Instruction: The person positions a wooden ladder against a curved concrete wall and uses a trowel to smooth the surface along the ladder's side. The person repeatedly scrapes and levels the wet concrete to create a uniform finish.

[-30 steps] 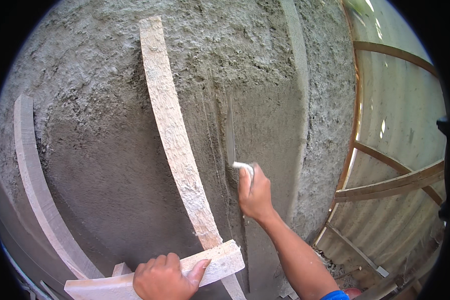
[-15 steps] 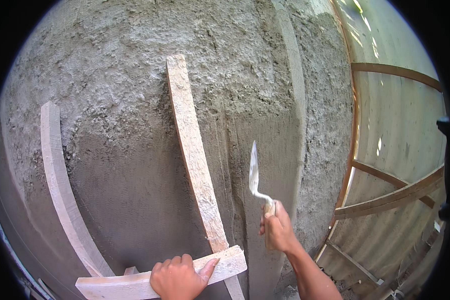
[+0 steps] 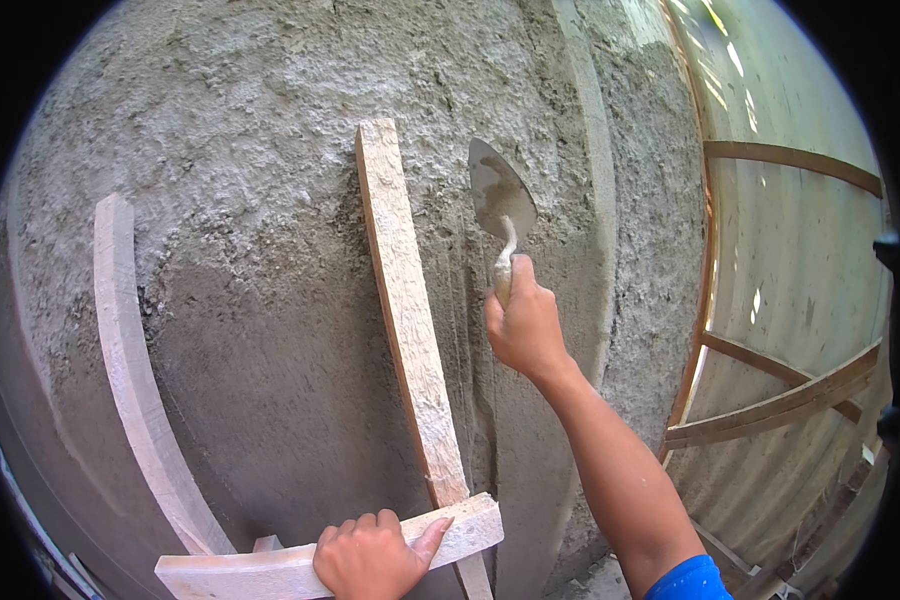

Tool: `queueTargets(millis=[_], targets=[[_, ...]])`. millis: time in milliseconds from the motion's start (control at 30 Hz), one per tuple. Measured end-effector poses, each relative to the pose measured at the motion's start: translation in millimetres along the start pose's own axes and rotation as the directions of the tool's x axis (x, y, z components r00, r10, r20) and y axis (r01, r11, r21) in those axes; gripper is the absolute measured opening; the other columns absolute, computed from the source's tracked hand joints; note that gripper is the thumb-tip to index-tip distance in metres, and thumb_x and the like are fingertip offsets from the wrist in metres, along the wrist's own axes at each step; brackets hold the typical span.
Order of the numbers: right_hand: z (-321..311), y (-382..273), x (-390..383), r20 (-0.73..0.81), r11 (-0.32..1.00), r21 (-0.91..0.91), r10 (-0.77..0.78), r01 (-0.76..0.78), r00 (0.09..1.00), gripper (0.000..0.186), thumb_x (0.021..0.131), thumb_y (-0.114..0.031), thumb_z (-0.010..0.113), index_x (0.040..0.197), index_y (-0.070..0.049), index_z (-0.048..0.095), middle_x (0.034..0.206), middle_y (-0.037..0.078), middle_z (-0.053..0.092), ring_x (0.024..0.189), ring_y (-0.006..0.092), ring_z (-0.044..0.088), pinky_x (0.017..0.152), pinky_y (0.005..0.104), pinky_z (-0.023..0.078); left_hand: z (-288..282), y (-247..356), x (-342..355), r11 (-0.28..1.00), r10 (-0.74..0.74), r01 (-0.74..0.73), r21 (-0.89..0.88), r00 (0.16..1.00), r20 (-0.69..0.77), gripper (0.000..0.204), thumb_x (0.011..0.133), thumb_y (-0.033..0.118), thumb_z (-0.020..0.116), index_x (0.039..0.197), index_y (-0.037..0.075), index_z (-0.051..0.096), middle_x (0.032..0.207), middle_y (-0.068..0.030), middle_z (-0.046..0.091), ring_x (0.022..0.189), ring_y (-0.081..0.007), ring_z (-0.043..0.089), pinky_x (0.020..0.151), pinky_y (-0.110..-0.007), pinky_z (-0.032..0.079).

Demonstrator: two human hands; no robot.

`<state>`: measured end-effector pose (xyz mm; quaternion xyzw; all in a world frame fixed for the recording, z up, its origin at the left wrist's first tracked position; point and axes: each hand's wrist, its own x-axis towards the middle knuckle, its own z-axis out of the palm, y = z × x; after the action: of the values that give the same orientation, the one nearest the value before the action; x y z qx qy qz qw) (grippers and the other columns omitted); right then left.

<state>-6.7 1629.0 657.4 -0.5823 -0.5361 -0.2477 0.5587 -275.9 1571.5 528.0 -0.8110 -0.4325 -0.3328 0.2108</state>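
My left hand (image 3: 370, 555) grips a short horizontal wooden board (image 3: 230, 575) at the bottom, lying across a long, mortar-caked wooden batten (image 3: 410, 320) that stands up along the wall. My right hand (image 3: 518, 325) is closed around the handle of a pointed trowel (image 3: 490, 185), raised just right of that batten with its blade up over the rough grey mortar. Behind both is a plastered wall (image 3: 270, 400), smoother and damp-looking below, coarse and lumpy above, with vertical grooves right of the batten.
A second pale wooden batten (image 3: 135, 360) stands at the left. A raised vertical plaster strip (image 3: 597, 180) runs right of the trowel. At the far right are corrugated translucent sheets (image 3: 780, 260) on brown timber framing (image 3: 790, 162), with gaps letting light through.
My right hand has lifted the trowel upward from the smoother plaster to the rougher area, turning its blade broad side toward view. My left hand still holds the board; the whole view has shifted slightly.
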Motion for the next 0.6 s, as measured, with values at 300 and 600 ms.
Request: queueTargets(millis=[300,600], targets=[[25,14,-52,0.174,0.985,-0.058,0.173,-0.165,0.969,0.042,0.087,-0.003,0.060,0.121,0.005,0.037,0.088,0.037,0.065,0.087,0.0567,0.064,0.081,0.0607,0.051,5,1,2,1.000,0.015,-0.015,0.013,1.000,0.012,0.064,0.078,0.066,0.071,0.057,0.007,0.060,0.054,-0.0109,0.059,0.050,-0.0297,0.060,0.054,-0.042,0.041],[8,12,-20,0.073,0.996,-0.046,0.086,-0.082,0.994,0.040,0.087,-0.003,0.059,0.121,0.004,0.038,0.087,0.033,0.067,0.084,0.0543,0.065,0.078,0.0607,0.051,2,-1,1,0.999,0.033,-0.033,0.001,0.999,-0.033,0.065,0.077,0.067,0.071,0.056,0.007,0.059,0.054,-0.0099,0.058,0.051,-0.0296,0.060,0.055,-0.041,0.041]])
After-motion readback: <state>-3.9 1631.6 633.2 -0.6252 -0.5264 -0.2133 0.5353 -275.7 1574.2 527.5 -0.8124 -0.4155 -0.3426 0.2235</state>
